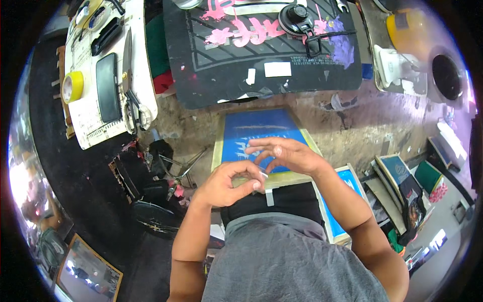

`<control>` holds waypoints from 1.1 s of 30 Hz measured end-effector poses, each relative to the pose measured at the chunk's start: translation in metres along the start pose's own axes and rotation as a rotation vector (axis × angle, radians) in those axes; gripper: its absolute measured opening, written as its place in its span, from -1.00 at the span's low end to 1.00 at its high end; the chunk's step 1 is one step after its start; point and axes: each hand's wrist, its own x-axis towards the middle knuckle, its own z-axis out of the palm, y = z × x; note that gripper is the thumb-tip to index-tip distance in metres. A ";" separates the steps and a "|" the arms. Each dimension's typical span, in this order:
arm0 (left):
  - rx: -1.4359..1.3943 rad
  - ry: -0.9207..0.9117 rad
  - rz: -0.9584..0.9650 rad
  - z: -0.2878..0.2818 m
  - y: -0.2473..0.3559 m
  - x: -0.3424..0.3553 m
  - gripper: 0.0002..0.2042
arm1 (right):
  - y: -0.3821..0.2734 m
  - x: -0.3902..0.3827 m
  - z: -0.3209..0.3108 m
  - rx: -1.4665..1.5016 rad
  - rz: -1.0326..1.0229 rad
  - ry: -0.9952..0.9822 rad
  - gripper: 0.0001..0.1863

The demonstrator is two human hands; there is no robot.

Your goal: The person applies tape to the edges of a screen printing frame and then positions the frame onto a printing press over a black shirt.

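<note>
My left hand (229,183) is curled near the lower edge of a blue screen-printing frame (259,121) with pale borders and a light stencil design, its fingertips closed around a small whitish thing I cannot make out. My right hand (289,158) is raised over the screen just beside it, fingers curved and apart, holding nothing visible. The fingertips of both hands are close together; whether they touch is unclear. A pale strip (269,197) hangs below my hands against my dark waistband.
A black board (226,75) with pink and purple ink fills the top. At left, a white board (85,121) holds yellow tape (73,86), a phone (106,86) and a knife (127,60). At right are a yellow container (402,30), leaning screens (390,171) and another blue screen (342,196).
</note>
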 end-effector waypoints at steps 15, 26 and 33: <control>0.268 -0.251 0.032 0.003 0.034 -0.004 -0.88 | 0.011 -0.006 0.007 0.019 0.049 -0.230 -0.58; 0.276 -0.240 0.024 0.001 0.037 -0.010 -0.87 | 0.003 -0.007 0.019 -0.215 -0.055 -0.163 -0.54; 0.290 -0.250 0.058 0.002 0.036 -0.005 -0.87 | 0.004 -0.009 0.027 -0.080 0.030 -0.174 -0.52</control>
